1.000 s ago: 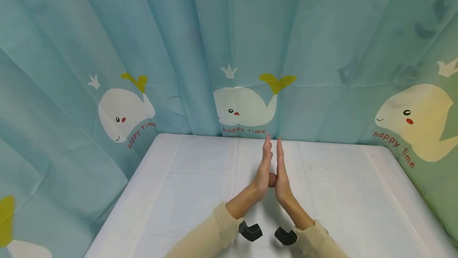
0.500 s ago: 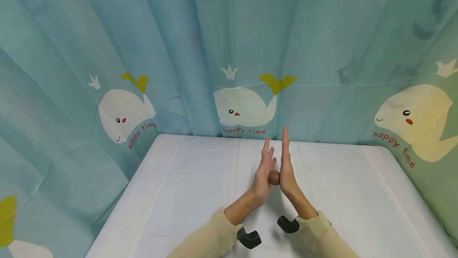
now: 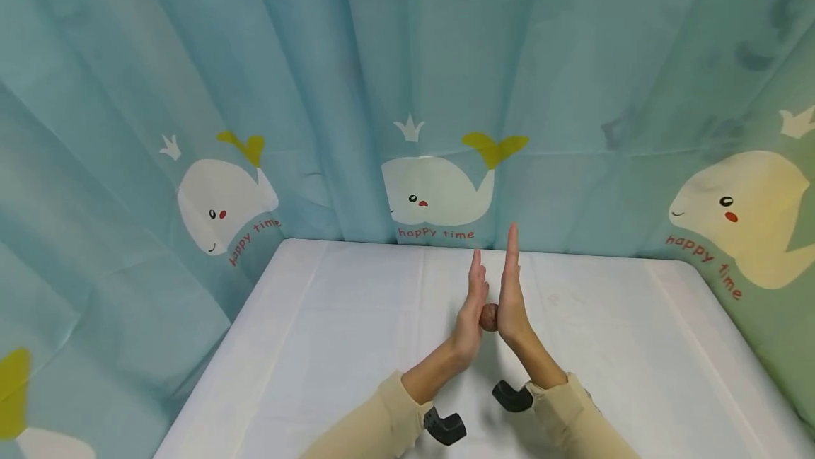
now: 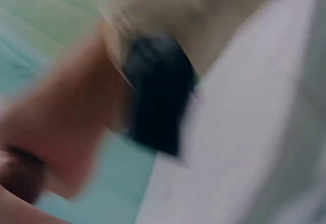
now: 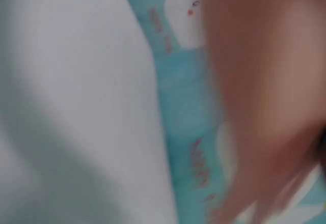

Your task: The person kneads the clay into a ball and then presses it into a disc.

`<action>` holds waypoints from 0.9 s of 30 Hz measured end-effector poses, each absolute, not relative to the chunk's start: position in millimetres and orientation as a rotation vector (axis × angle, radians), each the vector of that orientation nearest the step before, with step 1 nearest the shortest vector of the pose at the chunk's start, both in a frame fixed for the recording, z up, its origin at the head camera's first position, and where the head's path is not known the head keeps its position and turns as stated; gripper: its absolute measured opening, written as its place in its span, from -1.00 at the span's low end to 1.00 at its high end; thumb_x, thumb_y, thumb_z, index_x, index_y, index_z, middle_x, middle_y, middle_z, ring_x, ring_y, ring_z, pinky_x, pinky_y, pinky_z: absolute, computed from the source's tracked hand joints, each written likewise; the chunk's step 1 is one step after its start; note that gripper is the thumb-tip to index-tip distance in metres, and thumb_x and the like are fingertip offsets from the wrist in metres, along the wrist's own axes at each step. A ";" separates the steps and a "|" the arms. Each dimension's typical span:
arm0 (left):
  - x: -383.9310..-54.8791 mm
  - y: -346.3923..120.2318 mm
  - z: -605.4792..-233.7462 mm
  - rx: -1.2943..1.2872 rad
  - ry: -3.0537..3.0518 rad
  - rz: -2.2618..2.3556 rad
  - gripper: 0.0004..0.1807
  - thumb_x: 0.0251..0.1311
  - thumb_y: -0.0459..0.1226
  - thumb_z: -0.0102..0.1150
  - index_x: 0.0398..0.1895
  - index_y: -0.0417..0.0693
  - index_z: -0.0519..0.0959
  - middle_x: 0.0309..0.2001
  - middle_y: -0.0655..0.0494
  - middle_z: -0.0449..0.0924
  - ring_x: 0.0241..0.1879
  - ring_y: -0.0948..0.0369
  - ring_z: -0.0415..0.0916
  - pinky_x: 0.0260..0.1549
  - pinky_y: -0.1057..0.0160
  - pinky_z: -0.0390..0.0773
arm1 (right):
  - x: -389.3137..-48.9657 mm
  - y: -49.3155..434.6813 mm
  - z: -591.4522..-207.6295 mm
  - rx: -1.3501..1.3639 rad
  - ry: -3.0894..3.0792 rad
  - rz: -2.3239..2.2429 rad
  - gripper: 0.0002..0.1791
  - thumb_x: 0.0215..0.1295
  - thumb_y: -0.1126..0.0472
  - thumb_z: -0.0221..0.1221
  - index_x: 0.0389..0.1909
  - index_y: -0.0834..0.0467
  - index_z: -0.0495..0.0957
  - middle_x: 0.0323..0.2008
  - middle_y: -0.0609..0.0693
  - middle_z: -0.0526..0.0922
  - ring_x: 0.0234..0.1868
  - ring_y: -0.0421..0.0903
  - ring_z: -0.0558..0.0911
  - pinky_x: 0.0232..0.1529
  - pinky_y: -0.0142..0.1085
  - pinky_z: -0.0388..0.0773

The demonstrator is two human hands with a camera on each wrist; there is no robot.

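Note:
A small brown ball (image 3: 489, 317) sits between my two palms, above the white table. My left hand (image 3: 470, 321) presses it from the left with straight fingers pointing forward. From the right side my right hand (image 3: 513, 310) lies flat against it, its fingertips reaching farther forward than the left ones. In the left wrist view the ball (image 4: 23, 175) appears dark and blurred at the lower left, between the two hands. A blurred hand (image 5: 265, 102) fills the right side of the right wrist view, with a dark patch at the edge.
A white-covered table (image 3: 356, 317) spreads beneath the hands. Behind and beside it hangs a blue-green curtain (image 3: 573, 91) printed with white whales. Black wrist cameras (image 3: 512, 397) stick out inward from both beige sleeves (image 3: 401, 395).
My right hand has slid forward and slightly right, while the left has drawn back a little. The ball has shifted slightly right and shows a different, mottled side.

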State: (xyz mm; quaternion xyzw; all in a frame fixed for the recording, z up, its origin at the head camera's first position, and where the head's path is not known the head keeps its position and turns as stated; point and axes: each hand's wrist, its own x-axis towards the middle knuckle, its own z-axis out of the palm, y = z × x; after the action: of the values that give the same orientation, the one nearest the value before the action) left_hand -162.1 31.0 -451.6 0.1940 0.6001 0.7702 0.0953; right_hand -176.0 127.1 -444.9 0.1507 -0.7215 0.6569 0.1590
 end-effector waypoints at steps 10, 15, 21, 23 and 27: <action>-190.3 24.1 -449.0 0.567 1.877 2.348 -0.31 0.63 0.05 -0.70 0.68 0.06 -0.41 0.67 0.09 -0.51 0.63 0.08 -0.49 0.52 -0.14 -0.41 | -143.7 101.5 -461.5 0.434 -2.081 2.019 -0.38 0.68 -0.04 -0.54 0.68 -0.16 -0.28 0.67 -0.11 -0.31 0.61 -0.12 -0.14 0.50 0.17 -0.19; -179.6 33.2 -456.2 0.629 1.904 2.295 -0.32 0.61 0.08 -0.72 0.69 0.17 -0.38 0.67 0.13 -0.48 0.63 0.10 -0.46 0.51 -0.18 -0.35 | -161.6 114.0 -439.7 0.431 -2.040 1.944 -0.38 0.68 -0.06 -0.50 0.67 -0.21 -0.31 0.65 -0.21 -0.28 0.63 -0.20 -0.32 0.53 0.13 -0.39; -169.2 33.9 -439.7 0.672 1.809 2.350 -0.28 0.61 0.14 -0.68 0.69 0.12 -0.39 0.67 0.09 -0.44 0.63 0.08 -0.40 0.53 -0.11 -0.30 | -179.1 128.5 -449.6 0.334 -2.072 1.976 -0.41 0.70 -0.08 -0.56 0.66 -0.28 -0.33 0.64 -0.29 -0.35 0.61 -0.20 -0.38 0.53 0.15 -0.44; -177.2 30.6 -436.3 0.680 1.835 2.373 -0.28 0.61 0.12 -0.68 0.69 0.09 -0.39 0.67 0.10 -0.45 0.63 0.10 -0.42 0.53 -0.12 -0.32 | -169.5 120.2 -454.3 0.360 -2.107 1.998 -0.41 0.70 -0.05 -0.57 0.67 -0.23 -0.29 0.64 -0.25 -0.32 0.61 -0.15 -0.41 0.52 0.21 -0.44; -196.2 23.8 -438.7 0.622 2.003 2.362 -0.31 0.63 0.06 -0.70 0.69 0.04 -0.38 0.67 0.12 -0.45 0.63 0.12 -0.46 0.52 -0.18 -0.37 | -143.0 100.4 -451.7 0.449 -2.117 2.002 -0.39 0.70 -0.02 -0.55 0.69 -0.14 -0.21 0.66 -0.14 -0.27 0.62 -0.04 -0.41 0.48 0.32 -0.40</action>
State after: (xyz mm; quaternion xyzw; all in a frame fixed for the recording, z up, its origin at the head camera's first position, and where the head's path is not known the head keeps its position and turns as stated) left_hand -196.2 23.8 -438.7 0.1969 0.6342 0.7477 -0.0084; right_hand -143.0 100.4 -451.7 0.1516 -0.7147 0.6759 0.0964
